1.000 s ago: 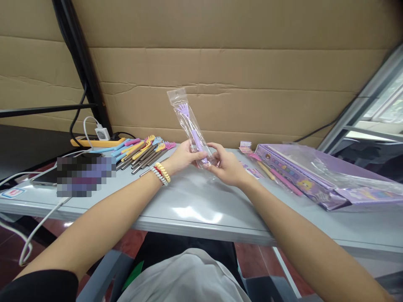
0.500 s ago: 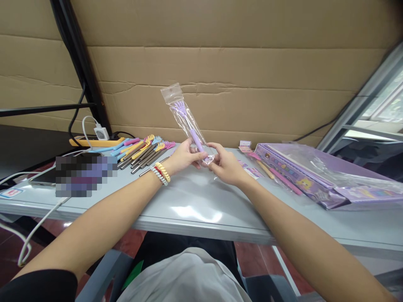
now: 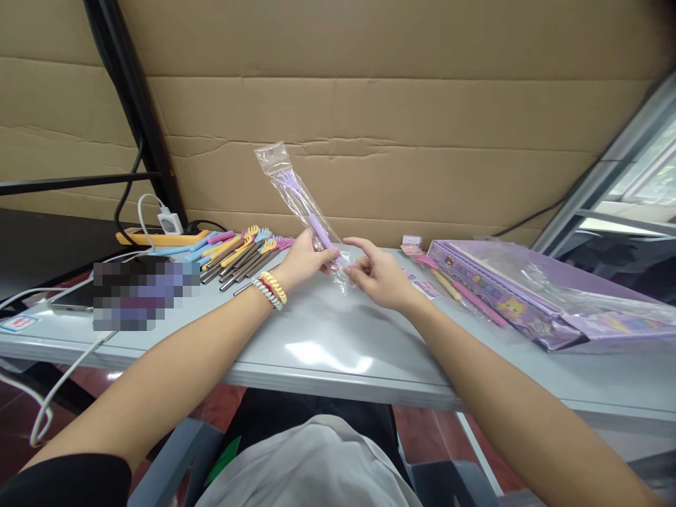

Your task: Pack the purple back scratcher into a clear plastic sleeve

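Note:
A purple back scratcher (image 3: 319, 229) with a claw-shaped head sits inside a clear plastic bag (image 3: 274, 161), tilted with its head up and to the left. My left hand (image 3: 303, 264) is closed around the lower handle through the bag. Beside the bag's crumpled bottom end is my right hand (image 3: 383, 278), its index finger stretched out and the other fingers curled; it appears to hold nothing. Left of my hands lies a pile of back scratchers (image 3: 243, 257) with yellow, blue and pink heads and metal rods.
To the right, a purple box (image 3: 496, 303) lies under clear plastic, with packaged pink scratchers (image 3: 475, 301) alongside. Small printed cards (image 3: 425, 289) lie near my right hand. At left are a yellow power strip (image 3: 158, 239), white cables and a blurred-out object (image 3: 142, 292). Cardboard (image 3: 370, 113) stands behind the table.
The bagged back scratcher has shifted slightly left with my left hand. My right hand has let go of the bag's bottom end, and its index finger has straightened.

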A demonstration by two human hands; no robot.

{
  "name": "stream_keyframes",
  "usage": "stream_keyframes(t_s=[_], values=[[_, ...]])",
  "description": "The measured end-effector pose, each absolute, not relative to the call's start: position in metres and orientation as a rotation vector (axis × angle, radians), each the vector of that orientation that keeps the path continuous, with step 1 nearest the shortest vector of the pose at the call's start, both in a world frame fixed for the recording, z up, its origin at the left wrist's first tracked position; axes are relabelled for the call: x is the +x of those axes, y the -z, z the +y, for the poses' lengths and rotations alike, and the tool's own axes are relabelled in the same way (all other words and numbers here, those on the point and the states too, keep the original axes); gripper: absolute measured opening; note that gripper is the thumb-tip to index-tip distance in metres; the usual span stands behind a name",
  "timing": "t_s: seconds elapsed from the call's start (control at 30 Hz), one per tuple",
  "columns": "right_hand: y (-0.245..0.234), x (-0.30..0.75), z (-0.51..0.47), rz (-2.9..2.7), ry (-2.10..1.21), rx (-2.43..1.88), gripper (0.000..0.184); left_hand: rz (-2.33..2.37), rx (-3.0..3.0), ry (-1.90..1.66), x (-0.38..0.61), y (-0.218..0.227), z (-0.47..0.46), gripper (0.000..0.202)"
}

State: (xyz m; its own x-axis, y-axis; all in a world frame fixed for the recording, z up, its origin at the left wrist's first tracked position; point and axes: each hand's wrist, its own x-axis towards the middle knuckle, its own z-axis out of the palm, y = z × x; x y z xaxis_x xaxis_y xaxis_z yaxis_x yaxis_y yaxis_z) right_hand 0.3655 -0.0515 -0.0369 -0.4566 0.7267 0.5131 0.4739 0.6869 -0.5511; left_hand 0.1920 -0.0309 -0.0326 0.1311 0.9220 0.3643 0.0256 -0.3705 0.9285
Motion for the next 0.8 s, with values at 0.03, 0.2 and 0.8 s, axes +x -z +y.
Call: stream_keyframes(t_s=[0.03,0.2,0.8], values=[[0.037,0.366,-0.051,-2.141,-0.422,-0.899,0.036,0.968,1.584,-1.365,0.192,0.033,-0.030,0.028],[0.035,0.367,-0.053,-2.181,-0.435,-0.818,0.023,0.951,1.572,-1.376,0.189,0.033,-0.028,0.029],[0.039,0.373,-0.044,-2.349,-0.245,-0.679,0.007,0.694,1.462,-1.321,0.185,0.032,-0.025,0.026]])
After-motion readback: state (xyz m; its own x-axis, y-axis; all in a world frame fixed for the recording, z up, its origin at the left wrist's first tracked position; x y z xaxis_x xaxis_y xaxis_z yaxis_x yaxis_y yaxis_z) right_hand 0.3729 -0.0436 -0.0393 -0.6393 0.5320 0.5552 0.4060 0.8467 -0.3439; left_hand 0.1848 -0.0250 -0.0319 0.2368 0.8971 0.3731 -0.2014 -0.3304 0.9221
